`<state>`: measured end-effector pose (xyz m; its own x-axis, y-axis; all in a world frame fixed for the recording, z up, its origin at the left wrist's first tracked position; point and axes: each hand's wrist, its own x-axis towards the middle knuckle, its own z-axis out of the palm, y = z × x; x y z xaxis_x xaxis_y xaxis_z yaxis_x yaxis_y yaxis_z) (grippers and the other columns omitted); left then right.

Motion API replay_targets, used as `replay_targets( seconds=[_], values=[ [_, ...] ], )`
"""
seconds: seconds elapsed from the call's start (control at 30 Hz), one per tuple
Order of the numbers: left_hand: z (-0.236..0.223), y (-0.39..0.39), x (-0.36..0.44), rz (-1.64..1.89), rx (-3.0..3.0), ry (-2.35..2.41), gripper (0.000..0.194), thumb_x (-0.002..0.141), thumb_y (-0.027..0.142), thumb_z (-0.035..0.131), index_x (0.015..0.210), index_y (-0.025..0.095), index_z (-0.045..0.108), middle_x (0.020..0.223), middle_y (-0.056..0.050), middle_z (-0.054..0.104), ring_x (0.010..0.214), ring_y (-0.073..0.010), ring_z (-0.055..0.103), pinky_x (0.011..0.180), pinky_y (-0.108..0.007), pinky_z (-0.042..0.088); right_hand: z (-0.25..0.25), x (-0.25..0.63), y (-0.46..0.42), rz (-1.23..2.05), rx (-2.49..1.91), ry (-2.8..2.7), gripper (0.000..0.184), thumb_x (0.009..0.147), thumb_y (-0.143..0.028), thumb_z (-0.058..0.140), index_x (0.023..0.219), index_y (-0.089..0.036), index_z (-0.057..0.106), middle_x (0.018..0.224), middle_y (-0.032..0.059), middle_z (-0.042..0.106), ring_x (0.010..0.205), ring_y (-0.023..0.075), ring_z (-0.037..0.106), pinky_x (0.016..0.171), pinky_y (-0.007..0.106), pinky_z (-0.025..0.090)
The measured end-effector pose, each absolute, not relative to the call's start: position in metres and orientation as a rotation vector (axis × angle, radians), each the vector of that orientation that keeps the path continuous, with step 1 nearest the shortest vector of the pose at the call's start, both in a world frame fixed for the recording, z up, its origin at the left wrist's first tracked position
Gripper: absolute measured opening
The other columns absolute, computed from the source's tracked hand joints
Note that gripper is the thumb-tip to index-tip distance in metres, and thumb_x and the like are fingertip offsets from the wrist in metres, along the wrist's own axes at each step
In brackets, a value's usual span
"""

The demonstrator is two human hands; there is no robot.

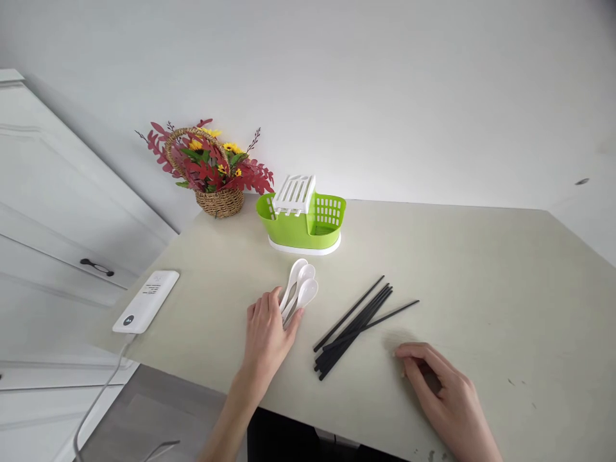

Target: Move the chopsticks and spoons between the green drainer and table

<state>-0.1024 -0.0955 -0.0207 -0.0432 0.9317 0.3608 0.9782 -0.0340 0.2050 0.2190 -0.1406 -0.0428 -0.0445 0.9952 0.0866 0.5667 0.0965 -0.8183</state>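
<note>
Three white spoons (307,293) lie bunched on the table, bowls pointing to the far side. My left hand (269,330) is closed around their handles, with thumb on the right side and fingers on the left; the handle ends are hidden under it. Several black chopsticks (353,333) lie in a loose, partly crossed pile to the right of the spoons. My right hand (440,391) hovers or rests just right of that pile, its fingers curled in toward the thumb with nothing seen between them. Beyond the spoons stands a green utensil holder (293,232) with a white slotted top.
A wicker basket of artificial flowers (219,202) stands at the back left, beside the utensil holder. On the left edge of the table (457,269) lies a white power bank (147,301) with a cable (108,385) hanging down. White cabinets (43,224) flank the table's left side.
</note>
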Motion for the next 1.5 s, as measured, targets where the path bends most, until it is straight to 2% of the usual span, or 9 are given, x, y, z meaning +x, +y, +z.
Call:
replay_targets(
  seconds=[0.5,0.7,1.03,1.13,1.27,1.5],
  values=[
    [-0.017,-0.100,-0.097,-0.639,-2.124,-2.167,0.024,0.106,0.040,0.051,0.118,0.021,0.060,0.098,-0.008,0.077,0.089,-0.0266,0.075,0.086,-0.042,0.055,-0.045,0.221,-0.141,0.820,-1.563,-1.708,0.025,0.100,-0.044,0.057,0.103,-0.026,0.074,0.108,0.0072,0.077,0.077,0.0179,0.073,0.051,0.020,0.053],
    [-0.016,-0.103,-0.097,-0.606,-2.135,-2.187,0.025,0.108,0.041,0.048,0.115,0.021,0.062,0.101,-0.009,0.078,0.090,-0.0261,0.075,0.080,-0.037,0.058,-0.046,0.222,-0.143,0.854,-1.560,-1.709,0.027,0.102,-0.045,0.055,0.108,-0.026,0.073,0.115,0.0088,0.076,0.080,0.0189,0.073,0.052,0.021,0.054],
    [-0.008,-0.111,-0.098,-0.630,-2.168,-2.280,0.032,0.111,0.041,0.039,0.117,0.020,0.062,0.099,-0.006,0.079,0.084,-0.0239,0.076,0.066,-0.033,0.056,-0.047,0.221,-0.143,0.839,-1.541,-1.721,0.026,0.102,-0.046,0.055,0.108,-0.027,0.073,0.112,0.0066,0.076,0.079,0.0175,0.072,0.053,0.020,0.053],
    [0.000,-0.115,-0.090,-0.762,-2.181,-2.308,0.031,0.112,0.041,0.039,0.119,0.021,0.062,0.105,-0.006,0.079,0.087,-0.0222,0.077,0.068,-0.032,0.056,-0.046,0.222,-0.143,0.836,-1.534,-1.724,0.026,0.102,-0.045,0.055,0.109,-0.027,0.072,0.105,0.0056,0.076,0.075,0.0168,0.071,0.052,0.020,0.052],
    [0.017,-0.119,-0.063,-0.940,-2.274,-2.251,0.027,0.112,0.038,0.041,0.120,0.023,0.063,0.109,-0.005,0.079,0.092,-0.0203,0.076,0.075,-0.031,0.058,-0.043,0.221,-0.142,0.842,-1.497,-1.719,0.024,0.102,-0.043,0.054,0.104,-0.027,0.072,0.100,0.0041,0.075,0.074,0.0160,0.069,0.057,0.021,0.053],
    [0.030,-0.117,0.011,-1.031,-2.643,-2.114,0.023,0.112,0.034,0.042,0.122,0.025,0.061,0.109,-0.002,0.078,0.093,-0.0188,0.076,0.079,-0.031,0.059,-0.029,0.213,-0.146,0.946,-1.447,-1.554,0.027,0.102,-0.047,0.055,0.099,-0.026,0.072,0.101,0.0050,0.075,0.083,0.0181,0.070,0.065,0.022,0.053]
  ],
)
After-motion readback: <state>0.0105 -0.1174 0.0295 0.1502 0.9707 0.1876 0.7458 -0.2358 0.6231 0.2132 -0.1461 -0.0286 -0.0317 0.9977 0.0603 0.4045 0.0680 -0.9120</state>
